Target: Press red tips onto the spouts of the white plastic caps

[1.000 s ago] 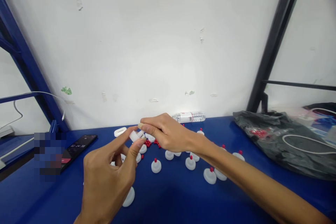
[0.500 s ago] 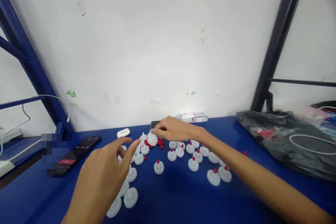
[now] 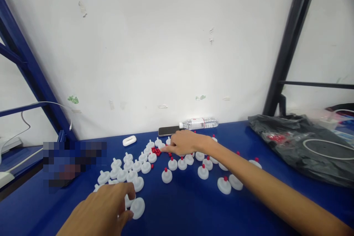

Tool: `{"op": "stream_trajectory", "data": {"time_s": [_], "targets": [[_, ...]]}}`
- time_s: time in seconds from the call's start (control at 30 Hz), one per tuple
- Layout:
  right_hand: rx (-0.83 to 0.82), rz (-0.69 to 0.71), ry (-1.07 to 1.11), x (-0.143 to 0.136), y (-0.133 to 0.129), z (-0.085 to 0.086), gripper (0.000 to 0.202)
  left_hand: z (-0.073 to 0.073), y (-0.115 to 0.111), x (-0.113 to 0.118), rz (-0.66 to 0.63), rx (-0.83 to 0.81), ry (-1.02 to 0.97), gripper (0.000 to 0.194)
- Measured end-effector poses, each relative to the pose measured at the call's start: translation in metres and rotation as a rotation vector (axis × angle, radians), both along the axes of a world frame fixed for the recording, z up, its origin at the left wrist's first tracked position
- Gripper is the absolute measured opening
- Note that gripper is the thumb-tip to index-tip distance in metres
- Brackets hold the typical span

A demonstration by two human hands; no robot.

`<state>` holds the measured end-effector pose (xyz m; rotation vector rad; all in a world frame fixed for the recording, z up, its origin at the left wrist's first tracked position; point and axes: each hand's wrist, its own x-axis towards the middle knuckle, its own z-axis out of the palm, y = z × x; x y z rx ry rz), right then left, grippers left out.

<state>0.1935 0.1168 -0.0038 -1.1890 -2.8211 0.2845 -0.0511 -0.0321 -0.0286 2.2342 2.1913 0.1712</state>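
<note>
My left hand (image 3: 106, 206) is low at the left, thumb and fingers apart, around plain white caps at the near end of the group. Its thumb tip is beside a white cap (image 3: 137, 208). My right hand (image 3: 184, 142) reaches to the middle back, a finger pointing at the pile of small red pieces (image 3: 156, 151); what is under its fingers is hidden. Plain white caps with bare stems (image 3: 116, 162) spread to the left. White caps with red tips (image 3: 203, 172) stand to the right, some behind my right forearm.
On the blue table (image 3: 177, 206) lie a dark phone (image 3: 168, 131), a clear bottle (image 3: 199, 123) and a white case (image 3: 129, 140) near the wall. A black plastic bag (image 3: 298, 155) lies at the right. A blurred-out phone (image 3: 69, 171) is at the left.
My left hand has moved down toward the near caps. My right hand has shifted slightly right and down, uncovering the dark phone. Another red-tipped cap now stands left of the front right group.
</note>
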Motion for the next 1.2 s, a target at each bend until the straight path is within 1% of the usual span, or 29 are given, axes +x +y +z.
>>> {"op": "stream_trajectory", "data": {"time_s": [0.07, 0.1, 0.17, 0.2, 0.3, 0.47, 0.57, 0.63, 0.7, 0.8, 0.87, 0.93, 1.03, 1.13, 1.2], "targets": [[0.126, -0.006, 0.046, 0.0, 0.005, -0.003, 0.054, 0.006, 0.004, 0.007, -0.038, -0.021, -0.013, 0.026], [0.164, -0.003, 0.049, 0.0, 0.007, -0.005, 0.044, 0.007, 0.006, 0.01, -0.055, -0.009, -0.02, 0.025], [0.176, 0.002, 0.03, -0.001, 0.011, -0.011, 0.023, 0.009, 0.009, 0.015, -0.075, 0.028, -0.026, 0.024], [0.165, 0.005, 0.018, -0.002, 0.013, -0.013, 0.019, 0.009, 0.01, 0.018, -0.081, 0.031, -0.026, 0.025], [0.164, 0.026, -0.008, -0.004, 0.016, -0.021, 0.018, 0.007, 0.015, 0.026, -0.103, -0.003, -0.012, 0.024], [0.155, 0.071, -0.066, -0.006, 0.019, -0.029, 0.006, 0.0, 0.025, 0.035, -0.091, -0.164, 0.062, 0.022], [0.147, 0.092, -0.081, -0.007, 0.018, -0.029, 0.006, -0.004, 0.028, 0.039, -0.101, -0.162, 0.064, 0.025], [0.151, 0.092, -0.079, -0.006, 0.017, -0.027, 0.007, -0.004, 0.027, 0.043, -0.093, -0.185, 0.056, 0.031], [0.16, 0.086, -0.052, -0.005, 0.016, -0.023, 0.008, -0.001, 0.025, 0.047, -0.044, -0.257, 0.06, 0.037], [0.158, 0.093, 0.044, -0.001, 0.015, -0.015, 0.009, 0.003, 0.022, 0.052, 0.006, -0.306, 0.096, 0.03], [0.133, 0.115, 0.12, 0.001, 0.015, -0.009, 0.008, 0.006, 0.022, 0.054, -0.035, -0.262, 0.126, 0.027], [0.098, 0.14, 0.211, 0.002, 0.013, -0.002, 0.007, 0.008, 0.023, 0.054, -0.083, -0.214, 0.125, 0.028], [-0.018, 0.21, 0.404, 0.002, 0.008, 0.008, 0.011, 0.013, 0.025, 0.052, -0.127, -0.124, 0.07, 0.034], [-0.181, 0.278, 0.577, 0.001, -0.001, 0.018, 0.017, 0.018, 0.028, 0.047, -0.126, -0.005, 0.06, 0.033], [-0.242, 0.296, 0.628, 0.001, -0.007, 0.022, 0.019, 0.022, 0.03, 0.045, -0.093, 0.052, 0.064, 0.033]]}}
